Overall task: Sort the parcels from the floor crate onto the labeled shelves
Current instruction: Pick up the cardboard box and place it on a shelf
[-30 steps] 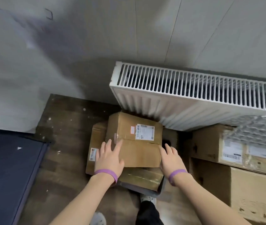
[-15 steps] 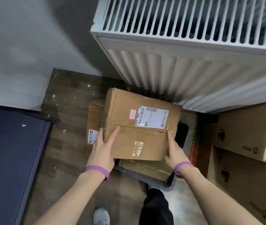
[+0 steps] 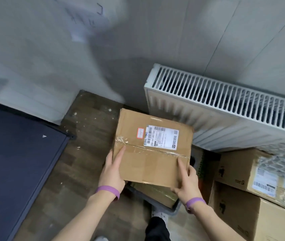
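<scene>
brown cardboard parcel (image 3: 153, 150) with a white label (image 3: 162, 138) and a small red sticker (image 3: 140, 133); purple wristbands (image 3: 108, 190); white ribbed radiator (image 3: 225, 108) far right; dark speckled wood floor (image 3: 89, 136); navy panel (image 3: 16, 162) left.

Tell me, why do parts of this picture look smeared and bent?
Head view: the paper on the wall is smeared by motion blur, while the box held by the left hand and right hand stays fairly sharp; the wide lens bows the radiator; tape glints; soft shadow falls on the wall.
</scene>
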Action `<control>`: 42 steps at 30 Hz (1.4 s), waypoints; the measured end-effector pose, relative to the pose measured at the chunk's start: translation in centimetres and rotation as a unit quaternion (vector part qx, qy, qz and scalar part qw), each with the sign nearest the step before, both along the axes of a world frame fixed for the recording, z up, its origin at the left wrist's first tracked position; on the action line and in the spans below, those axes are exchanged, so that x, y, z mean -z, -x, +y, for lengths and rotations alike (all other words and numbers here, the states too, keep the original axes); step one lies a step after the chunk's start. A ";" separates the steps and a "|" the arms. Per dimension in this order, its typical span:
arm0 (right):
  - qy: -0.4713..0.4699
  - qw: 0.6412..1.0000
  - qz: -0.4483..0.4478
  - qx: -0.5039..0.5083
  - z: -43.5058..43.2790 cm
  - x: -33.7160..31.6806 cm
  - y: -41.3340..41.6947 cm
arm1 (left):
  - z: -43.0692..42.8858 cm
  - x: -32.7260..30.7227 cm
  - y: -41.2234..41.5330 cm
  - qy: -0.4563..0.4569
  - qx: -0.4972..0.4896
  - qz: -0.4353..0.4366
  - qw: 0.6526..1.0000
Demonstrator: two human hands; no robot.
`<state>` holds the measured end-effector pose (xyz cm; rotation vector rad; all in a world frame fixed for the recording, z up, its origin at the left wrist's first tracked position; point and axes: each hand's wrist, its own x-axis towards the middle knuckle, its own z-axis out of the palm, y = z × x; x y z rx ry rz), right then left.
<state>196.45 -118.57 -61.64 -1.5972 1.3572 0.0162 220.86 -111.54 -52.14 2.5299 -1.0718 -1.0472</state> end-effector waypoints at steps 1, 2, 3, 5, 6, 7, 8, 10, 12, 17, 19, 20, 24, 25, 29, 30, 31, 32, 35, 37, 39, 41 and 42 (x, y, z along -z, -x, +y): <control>0.014 1.000 -0.004 -0.013 0.0 -2.0 -0.7 | 1.0 -1.7 -0.5 0.012 -0.018 0.005 1.000; 0.027 0.999 -0.007 -0.028 0.0 -4.1 -1.6 | 2.1 -3.5 -1.0 0.026 -0.037 0.009 0.999; 0.039 0.998 -0.013 -0.044 0.0 -6.2 -2.6 | 3.2 -5.2 -1.7 0.041 -0.056 0.011 0.998; 0.069 0.994 -0.031 -0.075 -0.2 -10.5 -5.0 | 5.5 -8.9 -3.2 0.069 -0.099 0.013 0.993; 0.087 0.991 -0.037 -0.091 -0.2 -12.6 -6.3 | 6.7 -10.7 -4.1 0.077 -0.121 0.013 0.990; 0.106 0.987 -0.042 -0.110 -0.2 -14.7 -7.8 | 7.8 -12.4 -5.1 0.084 -0.142 0.013 0.986; 0.123 0.983 -0.050 -0.129 -0.3 -16.7 -9.3 | 8.8 -14.1 -6.1 0.094 -0.160 0.010 0.983; 0.146 0.974 -0.072 -0.159 -0.3 -20.6 -12.6 | 10.7 -17.3 -8.2 0.124 -0.187 -0.003 0.974; 0.168 0.965 -0.091 -0.182 0.2 -24.3 -16.0 | 12.7 -20.5 -10.2 0.157 -0.217 -0.014 0.963; 0.216 0.938 -0.153 -0.226 3.9 -32.9 -23.3 | 19.3 -28.0 -14.5 0.246 -0.252 -0.049 0.935; 0.236 0.921 -0.183 -0.250 6.0 -35.7 -25.7 | 22.5 -30.7 -15.8 0.272 -0.276 -0.068 0.919; 0.249 0.911 -0.200 -0.262 7.3 -37.0 -26.7 | 24.2 -32.0 -16.3 0.282 -0.287 -0.085 0.912; 0.273 0.877 -0.250 -0.308 12.6 -41.2 -30.6 | 30.9 -36.0 -17.3 0.304 -0.325 -0.151 0.883; 0.272 0.868 -0.261 -0.322 13.9 -42.1 -31.5 | 32.5 -36.8 -17.4 0.306 -0.336 -0.162 0.876; 0.287 0.824 -0.305 -0.382 18.0 -45.6 -35.1 | 38.4 -39.6 -17.2 0.325 -0.385 -0.206 0.839; 0.287 0.813 -0.316 -0.396 18.9 -46.4 -35.9 | 39.7 -40.0 -16.9 0.331 -0.399 -0.215 0.828; 0.287 0.801 -0.326 -0.412 19.8 -47.1 -36.6 | 40.9 -40.5 -16.5 0.336 -0.413 -0.224 0.816; 0.287 0.788 -0.336 -0.428 20.8 -47.8 -37.2 | 42.1 -40.9 -16.0 0.338 -0.427 -0.234 0.805; 0.285 0.757 -0.363 -0.462 23.9 -49.0 -38.9 | 45.3 -41.9 -14.8 0.334 -0.464 -0.260 0.778; 0.273 0.744 -0.374 -0.482 25.8 -49.3 -39.6 | 47.1 -42.1 -14.0 0.335 -0.484 -0.267 0.763; 0.263 0.732 -0.377 -0.503 27.5 -49.4 -40.1 | 48.7 -42.1 -13.1 0.331 -0.505 -0.270 0.750; 0.257 0.719 -0.375 -0.526 29.1 -49.2 -40.6 | 50.2 -41.8 -12.2 0.326 -0.527 -0.271 0.737; 0.251 0.713 -0.375 -0.537 29.9 -49.0 -40.8 | 50.9 -41.6 -11.7 0.323 -0.539 -0.272 0.729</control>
